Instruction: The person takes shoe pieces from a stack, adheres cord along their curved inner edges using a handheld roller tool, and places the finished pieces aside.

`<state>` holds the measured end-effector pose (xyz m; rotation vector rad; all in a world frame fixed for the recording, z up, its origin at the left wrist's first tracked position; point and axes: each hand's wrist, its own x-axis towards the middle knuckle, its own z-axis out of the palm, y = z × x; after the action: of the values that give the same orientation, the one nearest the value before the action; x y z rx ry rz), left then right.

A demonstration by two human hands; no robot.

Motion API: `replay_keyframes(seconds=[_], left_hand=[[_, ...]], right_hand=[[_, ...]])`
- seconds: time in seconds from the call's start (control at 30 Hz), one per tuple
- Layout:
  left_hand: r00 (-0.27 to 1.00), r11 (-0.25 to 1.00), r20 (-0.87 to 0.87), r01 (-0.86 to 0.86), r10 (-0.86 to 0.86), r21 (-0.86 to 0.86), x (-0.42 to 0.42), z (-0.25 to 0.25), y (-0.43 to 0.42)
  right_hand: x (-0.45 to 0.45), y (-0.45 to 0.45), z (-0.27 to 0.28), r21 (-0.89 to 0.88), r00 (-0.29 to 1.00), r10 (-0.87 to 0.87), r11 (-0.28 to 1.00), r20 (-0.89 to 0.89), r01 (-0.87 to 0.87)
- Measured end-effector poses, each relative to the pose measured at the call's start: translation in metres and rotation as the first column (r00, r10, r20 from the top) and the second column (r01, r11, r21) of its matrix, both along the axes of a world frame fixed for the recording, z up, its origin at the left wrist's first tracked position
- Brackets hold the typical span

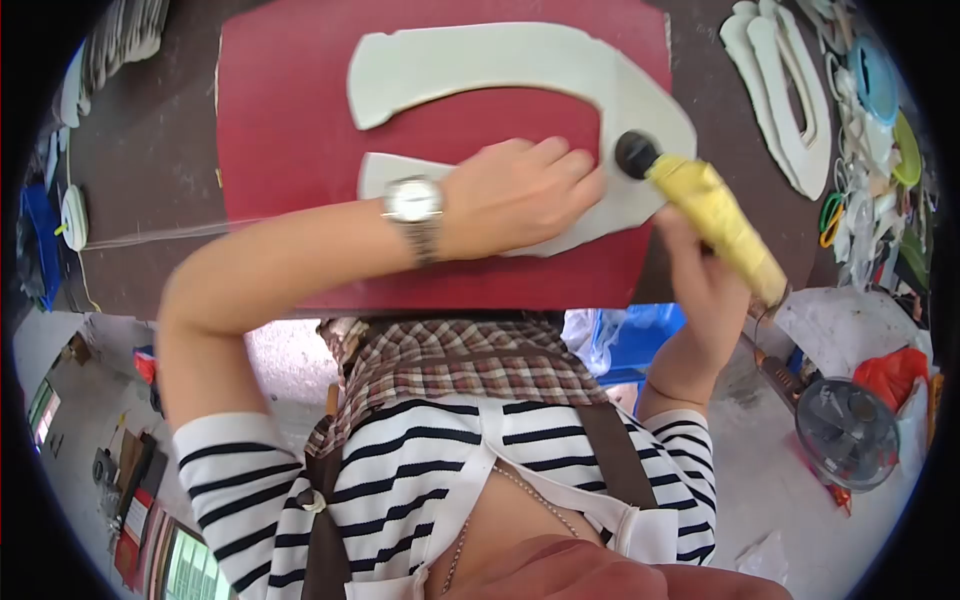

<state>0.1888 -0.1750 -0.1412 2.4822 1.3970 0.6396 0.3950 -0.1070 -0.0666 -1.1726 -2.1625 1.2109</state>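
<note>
A white U-shaped piece [640,105] lies on a red mat [290,120], its curved end to the right. My left hand [525,195], with a watch at the wrist, is over the lower arm of the piece. Its fingers are bent and close together, slightly blurred; the fingertips and anything between them are hidden. My right hand [695,250] is wrapped round a yellow-wrapped tool [715,215], seen partly behind it. The tool's round black end is over the curved end of the piece, and a thin cord hangs from its lower end.
More white curved pieces [770,100] lie at the right of the dark table [130,150]. Scissors, a blue ring and other items crowd its right edge. A white disc [75,217] and taut strand are at left. Below right are a fan [848,433] and red bag [890,378].
</note>
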Motion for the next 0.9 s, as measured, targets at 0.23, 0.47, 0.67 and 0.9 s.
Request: replay_keyframes(seconds=[0.23,0.47,0.67,0.9], left_hand=[[0.979,0.987,0.146,-0.129,0.142,-0.096,0.002,0.009,0.005],[0.973,0.983,0.18,-0.12,0.144,-0.139,-0.002,0.007,0.003],[0.97,0.993,0.229,-0.061,0.083,-0.102,0.01,-0.001,0.023],[0.995,0.997,0.097,-0.029,0.036,-0.069,0.004,0.002,0.011]], right_hand=[[0.0,0.034,-0.005,0.198,0.992,-0.01,0.98,0.124,-0.015],[0.002,0.019,0.013,0.1,0.976,0.129,0.984,0.176,-0.149],[0.008,0.011,0.008,0.245,0.987,-0.16,0.956,-0.032,0.163],[0.002,0.013,0.014,0.111,0.986,-0.087,0.991,0.144,0.071]])
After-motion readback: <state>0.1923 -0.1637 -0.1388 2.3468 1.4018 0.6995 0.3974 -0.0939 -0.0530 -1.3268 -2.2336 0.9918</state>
